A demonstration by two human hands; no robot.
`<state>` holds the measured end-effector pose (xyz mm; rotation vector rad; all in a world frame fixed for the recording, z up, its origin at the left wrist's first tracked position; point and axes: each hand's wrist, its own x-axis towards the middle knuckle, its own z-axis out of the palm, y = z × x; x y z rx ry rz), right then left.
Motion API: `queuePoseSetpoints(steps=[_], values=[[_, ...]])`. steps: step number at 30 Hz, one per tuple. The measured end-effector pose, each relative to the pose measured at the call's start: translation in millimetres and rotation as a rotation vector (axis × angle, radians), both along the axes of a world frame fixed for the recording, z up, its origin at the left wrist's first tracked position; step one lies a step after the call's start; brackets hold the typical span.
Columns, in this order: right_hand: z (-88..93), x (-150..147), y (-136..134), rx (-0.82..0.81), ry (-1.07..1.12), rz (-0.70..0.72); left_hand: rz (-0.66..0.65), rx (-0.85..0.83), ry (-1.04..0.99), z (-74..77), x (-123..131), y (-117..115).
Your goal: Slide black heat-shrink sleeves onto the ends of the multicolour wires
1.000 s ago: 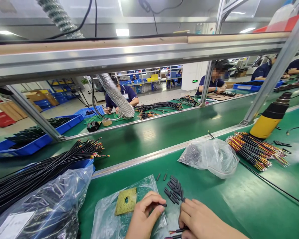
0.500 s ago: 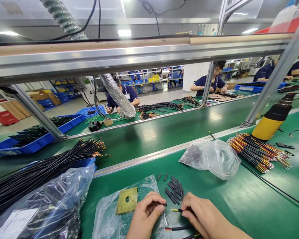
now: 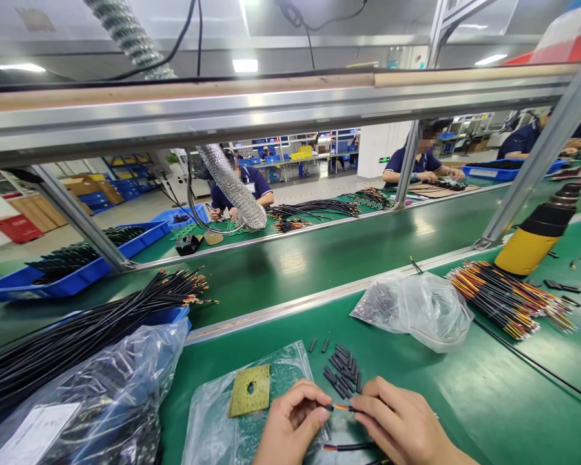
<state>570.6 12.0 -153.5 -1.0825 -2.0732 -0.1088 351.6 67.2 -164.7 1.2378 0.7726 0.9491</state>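
Between finger and thumb, my left hand pinches a short black heat-shrink tube. My right hand grips a black cable just behind its stripped end, where red and yellow wires show. The wire tips meet the mouth of the tube; whether they are inside it I cannot make out. Below them, another cable end with bared wires lies under my right hand. A pile of cut black tubes rests just beyond my fingers. Left of it, a yellow sponge with a hole lies on a clear plastic bag.
A bundle of long black cables lies at the left by a plastic-wrapped pack. To the right are a bag of small parts, stripped cables and a yellow heat gun. Co-workers sit across the bench.
My hands have come together, and the wire tips now meet the tube, where a gap showed before. The red wire has become visible beside the yellow. The view has shifted slightly.
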Motion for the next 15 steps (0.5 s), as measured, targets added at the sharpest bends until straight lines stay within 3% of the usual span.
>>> queuePoseSetpoints(steps=[5,11,15], values=[[1.6,-1,1,0.023,-0.027,-0.005,0.017,0.001,0.033,-0.4,-1,1],[-3.8,-4,1,0.019,-0.110,-0.034,0.015,0.260,0.216,0.4,-4,0],[-11.2,-5,2,-0.011,-0.013,0.033,-0.025,0.304,0.235,-6.3,-2,-2]])
